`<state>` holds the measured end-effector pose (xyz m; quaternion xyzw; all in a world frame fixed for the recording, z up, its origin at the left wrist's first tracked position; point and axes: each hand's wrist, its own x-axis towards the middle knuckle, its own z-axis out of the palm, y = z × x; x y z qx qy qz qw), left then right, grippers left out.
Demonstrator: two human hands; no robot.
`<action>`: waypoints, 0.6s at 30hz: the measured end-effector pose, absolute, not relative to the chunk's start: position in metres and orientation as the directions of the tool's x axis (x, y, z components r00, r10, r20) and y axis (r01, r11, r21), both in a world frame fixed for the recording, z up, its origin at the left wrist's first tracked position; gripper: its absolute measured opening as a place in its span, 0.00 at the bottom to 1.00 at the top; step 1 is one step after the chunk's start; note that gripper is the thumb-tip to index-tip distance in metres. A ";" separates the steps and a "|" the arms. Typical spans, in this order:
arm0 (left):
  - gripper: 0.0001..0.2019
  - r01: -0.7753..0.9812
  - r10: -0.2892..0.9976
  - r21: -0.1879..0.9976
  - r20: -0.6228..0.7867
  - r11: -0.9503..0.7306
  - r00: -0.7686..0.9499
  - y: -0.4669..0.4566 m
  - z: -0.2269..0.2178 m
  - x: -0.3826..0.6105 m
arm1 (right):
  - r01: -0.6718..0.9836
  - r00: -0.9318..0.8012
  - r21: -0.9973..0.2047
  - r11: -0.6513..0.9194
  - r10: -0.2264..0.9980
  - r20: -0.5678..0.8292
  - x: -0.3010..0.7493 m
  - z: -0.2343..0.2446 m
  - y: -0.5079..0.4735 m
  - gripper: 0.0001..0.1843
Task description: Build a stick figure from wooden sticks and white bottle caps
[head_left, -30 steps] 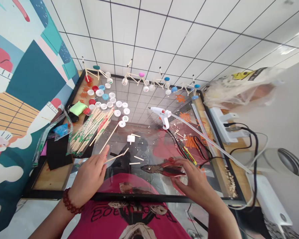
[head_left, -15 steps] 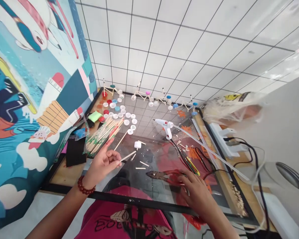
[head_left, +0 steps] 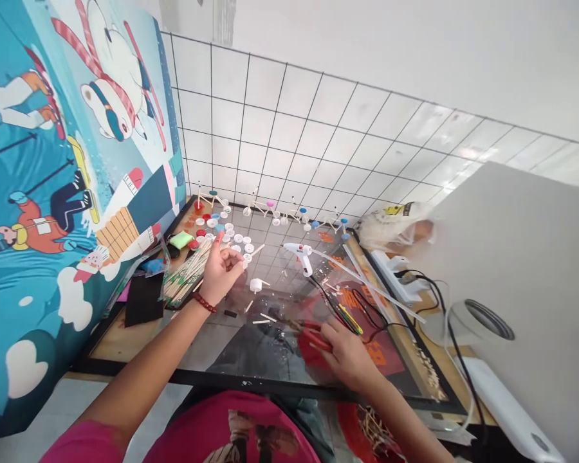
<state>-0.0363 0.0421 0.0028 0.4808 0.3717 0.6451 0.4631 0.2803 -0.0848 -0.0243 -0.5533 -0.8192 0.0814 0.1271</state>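
Observation:
My left hand [head_left: 223,273] pinches a short wooden stick [head_left: 257,251] between thumb and fingers, held over the table near the bottle caps. My right hand [head_left: 346,350] is wrapped round the red handles of a pair of pliers [head_left: 312,334], whose dark jaws point left, low over the glass top. Between the hands lies a white cap piece [head_left: 255,285] with a small stick jutting from it. Several cut stick pieces [head_left: 261,321] rest just left of the jaws.
A bundle of wooden sticks [head_left: 186,278] lies on the left by a black sheet [head_left: 145,303]. A white glue gun [head_left: 300,256] stands centre right, its cable trailing near a yellow cutter [head_left: 350,319]. Cap-and-stick assemblies [head_left: 276,222] line the back edge. A power strip [head_left: 395,276] is at right.
My left hand has moved forward with the stick, toward the caps. The pliers have shifted slightly, still in my right hand. The head view has tilted up.

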 end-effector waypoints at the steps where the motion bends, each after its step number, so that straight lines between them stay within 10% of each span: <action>1: 0.49 -0.251 0.952 0.921 0.270 -0.298 -0.141 0.046 0.004 -0.033 | 0.850 -0.320 -0.381 0.363 0.931 0.174 0.274 -0.025 -0.083 0.11; 7: 0.47 -0.393 0.967 0.892 0.155 -0.225 -0.201 0.056 0.010 -0.019 | 0.252 -0.162 -0.923 0.290 0.953 0.255 0.230 -0.032 -0.047 0.23; 11: 0.44 -0.484 0.989 0.868 0.045 -0.107 -0.138 0.049 0.007 -0.022 | -0.084 -0.193 -0.980 0.182 0.962 0.195 0.210 -0.031 -0.017 0.31; 18: 0.38 -0.558 0.994 0.828 -0.102 0.061 -0.042 0.036 0.000 -0.021 | -0.182 -0.280 -0.982 0.051 0.954 0.102 0.203 -0.048 -0.003 0.30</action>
